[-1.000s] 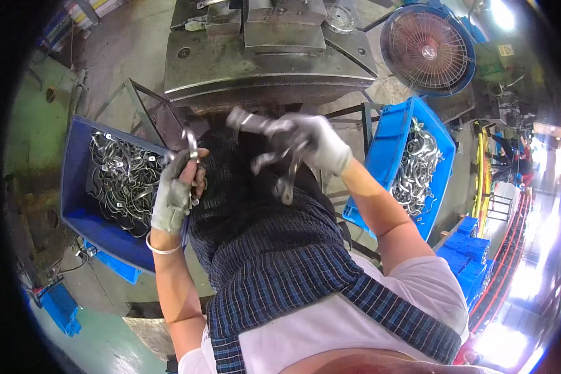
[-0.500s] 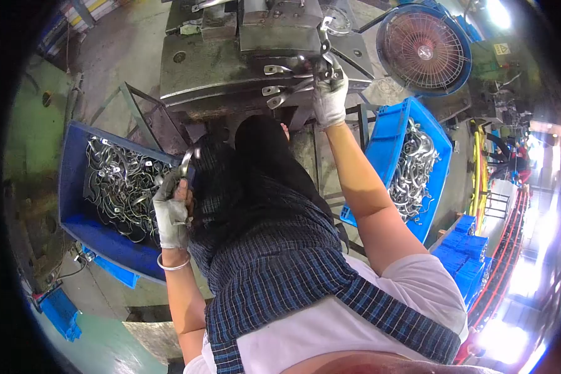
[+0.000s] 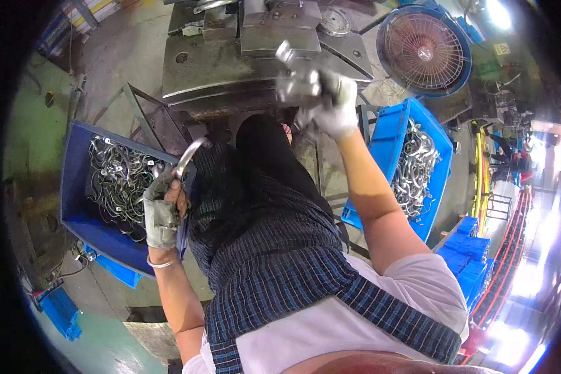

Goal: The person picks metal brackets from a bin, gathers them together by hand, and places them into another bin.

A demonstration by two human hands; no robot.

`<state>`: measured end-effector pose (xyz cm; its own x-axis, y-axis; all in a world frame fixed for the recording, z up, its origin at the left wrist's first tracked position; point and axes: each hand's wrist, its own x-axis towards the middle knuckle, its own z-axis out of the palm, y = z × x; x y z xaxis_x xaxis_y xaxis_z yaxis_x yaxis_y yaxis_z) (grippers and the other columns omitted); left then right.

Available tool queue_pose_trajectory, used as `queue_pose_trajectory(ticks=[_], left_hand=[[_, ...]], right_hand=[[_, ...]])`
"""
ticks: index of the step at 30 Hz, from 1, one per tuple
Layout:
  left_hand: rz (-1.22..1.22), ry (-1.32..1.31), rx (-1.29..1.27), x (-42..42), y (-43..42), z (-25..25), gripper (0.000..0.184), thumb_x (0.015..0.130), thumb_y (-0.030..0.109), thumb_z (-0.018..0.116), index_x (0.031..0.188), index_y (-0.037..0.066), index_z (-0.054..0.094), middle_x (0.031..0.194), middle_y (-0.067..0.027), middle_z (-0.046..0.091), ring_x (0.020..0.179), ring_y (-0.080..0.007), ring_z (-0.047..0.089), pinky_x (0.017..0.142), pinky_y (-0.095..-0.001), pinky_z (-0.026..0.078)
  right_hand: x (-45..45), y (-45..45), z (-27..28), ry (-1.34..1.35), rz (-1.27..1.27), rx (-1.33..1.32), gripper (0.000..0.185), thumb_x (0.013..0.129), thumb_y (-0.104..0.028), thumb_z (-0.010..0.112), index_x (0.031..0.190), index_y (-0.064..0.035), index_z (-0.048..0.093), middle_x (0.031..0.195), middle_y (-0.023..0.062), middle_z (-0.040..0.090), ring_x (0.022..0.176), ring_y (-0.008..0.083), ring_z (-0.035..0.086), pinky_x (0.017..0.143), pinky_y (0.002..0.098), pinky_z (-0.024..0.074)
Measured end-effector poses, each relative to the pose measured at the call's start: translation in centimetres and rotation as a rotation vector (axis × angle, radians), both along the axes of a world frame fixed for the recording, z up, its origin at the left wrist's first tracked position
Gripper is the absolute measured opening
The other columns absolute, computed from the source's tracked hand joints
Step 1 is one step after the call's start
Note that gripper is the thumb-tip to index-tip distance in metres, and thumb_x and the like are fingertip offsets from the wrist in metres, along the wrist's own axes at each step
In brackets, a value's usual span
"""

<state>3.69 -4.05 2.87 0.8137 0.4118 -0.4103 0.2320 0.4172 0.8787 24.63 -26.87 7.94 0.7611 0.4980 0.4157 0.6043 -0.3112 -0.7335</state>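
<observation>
My left hand (image 3: 163, 212), in a worn white glove with bare fingertips, is closed on a curved metal bracket (image 3: 191, 156) that sticks up past the thumb. It is at the inner edge of the dark blue bin (image 3: 75, 187), where many similar curved metal pieces (image 3: 115, 168) lie heaped. My gloved right hand (image 3: 340, 109) grips a bunch of shiny metal brackets (image 3: 299, 81), smeared by motion, in front of the steel machine bed (image 3: 230, 78). How many it holds I cannot tell.
On the right, a light blue crate (image 3: 380, 153) holds more bent metal pieces (image 3: 414, 168). A round caged fan (image 3: 425, 53) stands behind it. Steel blocks (image 3: 280, 31) sit on the machine bed. Folded blue boxes (image 3: 464, 252) are stacked at lower right.
My right hand has drawn back from the machine bed's front edge toward me, bringing the brackets along. My left hand has shifted slightly left and down, its bracket now tilted more to the right.
</observation>
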Motion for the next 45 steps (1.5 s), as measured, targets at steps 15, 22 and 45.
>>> queue_pose_trajectory(ticks=[15, 22, 45], left_hand=[[-0.28, 0.045, 0.319, 4.7, 0.4, 2.8, 0.028, 0.084, 0.013, 0.052, 0.111, 0.006, 0.053, 0.065, 0.0053, 0.047, 0.051, -0.0019, 0.036, 0.044, -0.0156, 0.029], [-0.464, 0.2, 1.07, 0.2, 2.5, -3.0, 0.035, 0.078, 0.005, 0.047, 0.113, 0.002, 0.048, 0.09, -0.0216, 0.057, 0.081, -0.0359, 0.056, 0.066, -0.0401, 0.043], [0.032, 0.099, -0.082, 0.7, -0.7, -0.4, 0.028, 0.084, 0.031, 0.049, 0.085, 0.003, 0.054, 0.065, 0.0005, 0.049, 0.054, -0.0068, 0.045, 0.047, -0.0187, 0.034]], right_hand=[[-4.9, 0.6, -4.1, 0.306, 0.291, -0.108, 0.029, 0.067, -0.003, 0.057, 0.096, -0.0046, 0.054, 0.072, 0.0116, 0.058, 0.068, 0.0222, 0.058, 0.061, 0.0312, 0.0457], [0.5, 0.4, -6.3, 0.646, -0.129, 0.876, 0.019, 0.08, 0.004, 0.046, 0.097, -0.0023, 0.052, 0.081, 0.0026, 0.055, 0.069, 0.0068, 0.051, 0.059, 0.0189, 0.0422], [1.6, -2.1, -2.5, -0.426, -0.212, -0.046, 0.029, 0.056, -0.002, 0.064, 0.084, -0.0039, 0.057, 0.07, 0.0058, 0.059, 0.057, 0.018, 0.056, 0.055, 0.0266, 0.0472]])
